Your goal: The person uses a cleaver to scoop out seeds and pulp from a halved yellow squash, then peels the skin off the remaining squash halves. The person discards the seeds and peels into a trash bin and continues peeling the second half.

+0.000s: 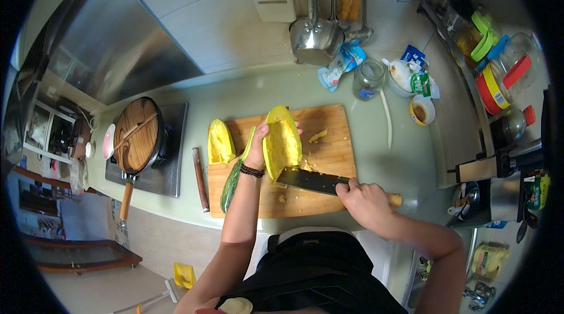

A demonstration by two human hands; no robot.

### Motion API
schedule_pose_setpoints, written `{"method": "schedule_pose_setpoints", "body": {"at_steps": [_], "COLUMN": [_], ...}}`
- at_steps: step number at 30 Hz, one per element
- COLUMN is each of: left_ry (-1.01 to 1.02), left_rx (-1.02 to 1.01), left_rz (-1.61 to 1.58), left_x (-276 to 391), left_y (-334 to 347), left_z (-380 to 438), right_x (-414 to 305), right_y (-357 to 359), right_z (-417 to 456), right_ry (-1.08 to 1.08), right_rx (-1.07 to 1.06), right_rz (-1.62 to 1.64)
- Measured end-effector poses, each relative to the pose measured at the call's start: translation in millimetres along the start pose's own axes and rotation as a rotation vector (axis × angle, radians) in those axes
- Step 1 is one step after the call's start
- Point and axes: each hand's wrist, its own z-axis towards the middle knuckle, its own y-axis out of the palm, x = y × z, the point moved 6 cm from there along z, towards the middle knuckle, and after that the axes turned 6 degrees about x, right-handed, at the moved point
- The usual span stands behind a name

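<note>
In my left hand (256, 143) is a hollowed yellow squash half (283, 142), tilted up with its scooped face towards the right. My right hand (363, 199) grips the wooden handle of a dark-bladed kitchen knife (313, 181). The blade's far end lies at the lower end of that half; whether it touches the flesh I cannot tell. Beneath both is a wooden cutting board (326, 206). A second yellow squash half (220, 142) rests on its left side, hollow up. Beside my left wrist lies a green striped squash (230, 186), partly hidden. Seeds and pulp scraps (307, 164) are scattered on the board.
Left of the board lies a brown stick (200, 179). Farther left, a pan with a wooden lid (137, 135) sits on the cooktop (176, 155). A glass jar (369, 79), a bowl of packets (400, 87) and a small cup (422, 110) stand at back right. A saucepan (316, 40) hangs behind.
</note>
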Motion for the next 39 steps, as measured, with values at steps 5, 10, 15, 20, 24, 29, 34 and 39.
{"method": "schedule_pose_setpoints", "body": {"at_steps": [5,10,15,20,24,29,34,39], "left_ry": [-0.052,-0.054,-0.046,0.011,0.143,0.374,0.354,0.173], "left_rx": [0.000,-0.041,0.093,0.163,0.245,0.541,0.742,0.764], "left_rz": [-0.034,0.028,-0.110,-0.136,-0.223,-0.215,-0.160,0.036], "left_x": [0.9,-2.7,8.5,28.0,51.4,94.1,92.3,76.6], "left_y": [-1.1,-0.7,-11.5,-15.7,-45.5,-145.8,-235.9,-265.3], "left_z": [-4.1,-4.2,-10.8,-19.9,-19.0,-35.6,-51.1,-44.5], "right_x": [14.7,15.2,9.1,9.5,9.9,30.2,48.5,95.1], "right_y": [-1.6,-1.6,16.9,20.3,46.0,77.9,94.7,120.7], "right_z": [1.8,11.7,-7.7,-6.4,-18.2,-37.1,-1.4,75.3], "right_ry": [0.069,0.089,0.007,0.027,-0.021,-0.001,0.090,0.170], "right_rx": [0.097,0.148,0.044,0.135,0.046,0.081,0.132,0.162], "right_rz": [-0.020,-0.039,-0.038,0.016,0.050,0.057,0.024,-0.001]}}
